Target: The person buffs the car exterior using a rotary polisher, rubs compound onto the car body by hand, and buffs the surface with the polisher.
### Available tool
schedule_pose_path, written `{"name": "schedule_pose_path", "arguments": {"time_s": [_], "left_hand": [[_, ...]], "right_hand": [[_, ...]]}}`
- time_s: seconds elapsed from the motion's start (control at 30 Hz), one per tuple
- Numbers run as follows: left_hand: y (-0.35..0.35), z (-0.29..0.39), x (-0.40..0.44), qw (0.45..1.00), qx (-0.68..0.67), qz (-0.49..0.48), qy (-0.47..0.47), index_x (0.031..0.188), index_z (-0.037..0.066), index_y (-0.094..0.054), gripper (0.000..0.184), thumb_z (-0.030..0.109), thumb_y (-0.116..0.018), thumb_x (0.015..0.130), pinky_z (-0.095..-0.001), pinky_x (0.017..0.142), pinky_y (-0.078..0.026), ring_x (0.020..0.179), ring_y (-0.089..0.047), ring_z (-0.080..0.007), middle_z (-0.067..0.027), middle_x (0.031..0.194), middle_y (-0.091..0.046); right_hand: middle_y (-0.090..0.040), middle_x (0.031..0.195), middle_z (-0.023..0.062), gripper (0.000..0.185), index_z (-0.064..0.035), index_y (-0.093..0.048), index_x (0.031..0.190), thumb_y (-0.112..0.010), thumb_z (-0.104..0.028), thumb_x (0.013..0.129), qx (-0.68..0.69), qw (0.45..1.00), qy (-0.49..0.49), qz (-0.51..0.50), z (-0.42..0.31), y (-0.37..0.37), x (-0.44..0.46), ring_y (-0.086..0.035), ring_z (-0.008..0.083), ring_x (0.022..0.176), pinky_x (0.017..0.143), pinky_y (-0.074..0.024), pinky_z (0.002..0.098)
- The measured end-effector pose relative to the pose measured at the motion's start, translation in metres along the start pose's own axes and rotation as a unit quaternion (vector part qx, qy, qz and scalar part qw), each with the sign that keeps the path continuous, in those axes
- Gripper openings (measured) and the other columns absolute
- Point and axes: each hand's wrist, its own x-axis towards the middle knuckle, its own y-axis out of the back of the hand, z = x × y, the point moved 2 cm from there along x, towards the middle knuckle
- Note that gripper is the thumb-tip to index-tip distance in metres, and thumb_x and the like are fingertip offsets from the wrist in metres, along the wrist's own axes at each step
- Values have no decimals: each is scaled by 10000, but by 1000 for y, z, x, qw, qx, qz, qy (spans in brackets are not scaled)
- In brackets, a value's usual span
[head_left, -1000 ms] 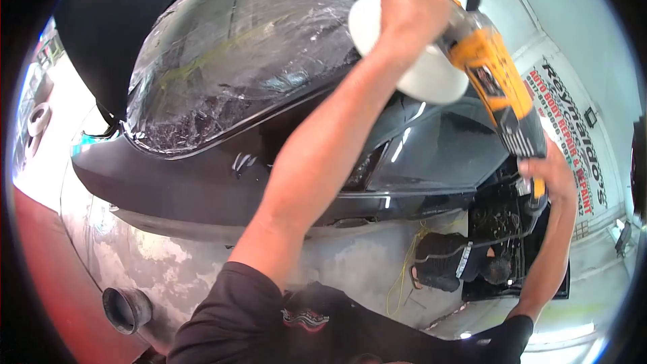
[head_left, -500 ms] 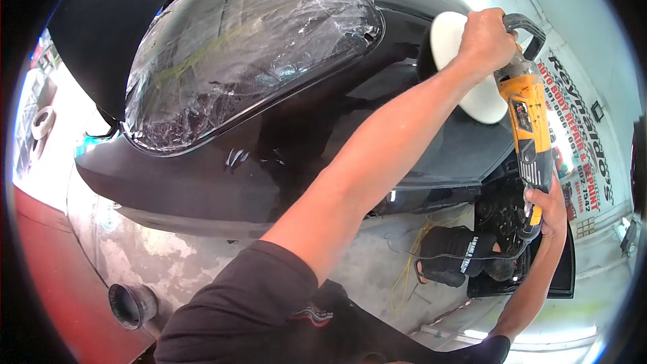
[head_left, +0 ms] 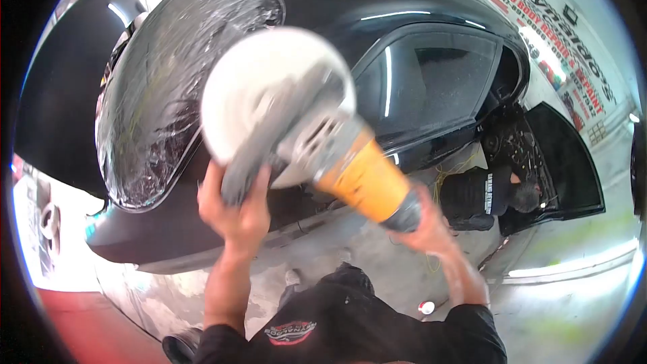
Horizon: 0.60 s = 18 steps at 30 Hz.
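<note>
A car polisher (head_left: 364, 178) with a yellow body is held up close in front of me, blurred by motion. Its round white pad (head_left: 232, 87) faces the car and looks lifted away from the paint. Around the black handle at the polisher's front, my left hand (head_left: 236, 212) is closed. My right hand (head_left: 428, 226) grips the dark rear end of the tool. Behind it stands the black car (head_left: 323, 10), its rear glass covered by clear plastic film (head_left: 151, 101). Part of the car's rear side is hidden by the pad and tool.
A person (head_left: 472, 192) in black crouches beside the car's open door (head_left: 566, 162) at the right. The raised trunk lid (head_left: 64, 87) is at the left. A dark bucket (head_left: 180, 345) and a small white-and-red item (head_left: 426, 307) are on the floor. A yellow cord (head_left: 439, 185) hangs nearby.
The polisher has come off the car's side panel and back toward me, swinging left, with both hands still on it. My view has turned, and the side window now shows.
</note>
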Motion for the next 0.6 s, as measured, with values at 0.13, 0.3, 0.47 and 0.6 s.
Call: {"name": "schedule_pose_path", "arguments": {"time_s": [0.13,0.3,0.47,0.6], "left_hand": [[34,-3,-27,987,101,-89,-93,820,-5,-593,219,31,-793,738,-284,529,-424,545,-564,-172,-76,635,-585],[-24,42,-2,962,130,-171,-168,784,5,-565,253,29,-803,703,-301,538,-422,512,-542,-256,-132,636,-545],[-133,60,33,961,-1,-205,-185,835,8,-594,240,54,-808,737,-327,555,-478,563,-616,-310,-176,669,-598],[-204,76,57,949,-65,-253,-178,900,-8,-611,226,56,-784,770,-342,606,-517,675,-695,-349,-215,734,-646]], "right_hand": [[-614,1318,216,1023,-40,-297,1513,-891,-185,694,85,996,10,-14,47,-76,-18,-602,315,1243,1036,-472,425],[-622,1283,152,960,-16,-342,1470,-883,-109,682,201,978,-34,50,68,-76,-25,-593,234,1214,1035,-462,385],[-629,1232,119,894,-4,-366,1427,-859,-28,681,192,972,-9,135,87,-16,-3,-602,206,1143,1013,-465,365],[-647,1134,75,702,-10,-482,1292,-804,58,672,255,946,-35,195,73,19,14,-618,161,1041,933,-493,319]]}}
